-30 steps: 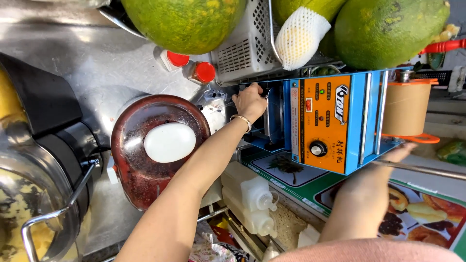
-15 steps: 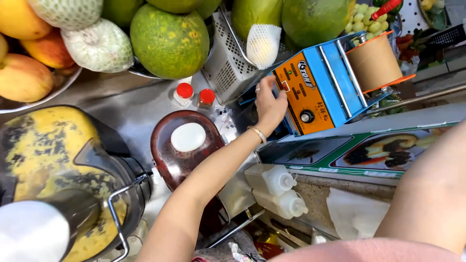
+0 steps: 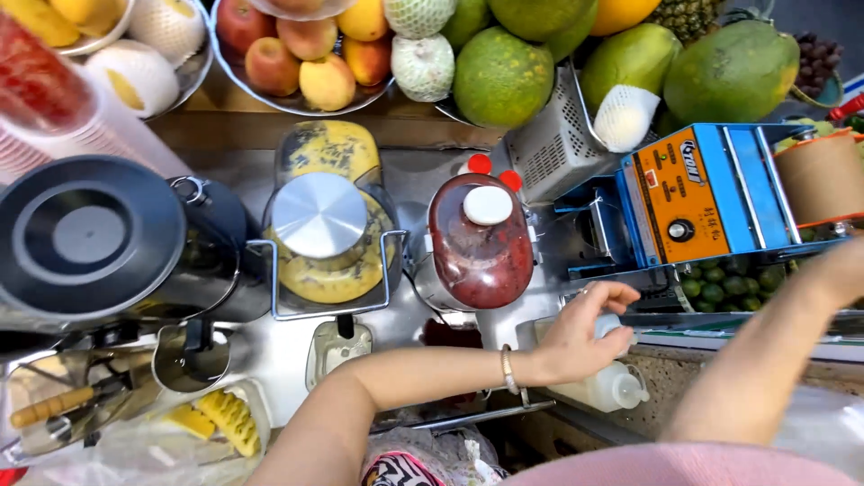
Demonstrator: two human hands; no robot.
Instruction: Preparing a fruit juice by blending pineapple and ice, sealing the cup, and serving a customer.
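— Steel counter (image 3: pixel 288 360) under bowls of fruit, blenders in a row. Where are the fingers (image 3: pixel 612 297)?

— Left hand (image 3: pixel 580 337): fingers curled loosely over the white cap of a translucent plastic squeeze bottle (image 3: pixel 605 385) lying just below the blue and orange cup-sealing machine (image 3: pixel 697 193). Not yet clamped.

— How to do it well?

— I'd close round the body, not the cap, so it doesn't slip.

— And the arm?

— Wrist bent, forearm crossing low. The right hand (image 3: pixel 837 270) is cut off at the edge; I cannot tell its grip.
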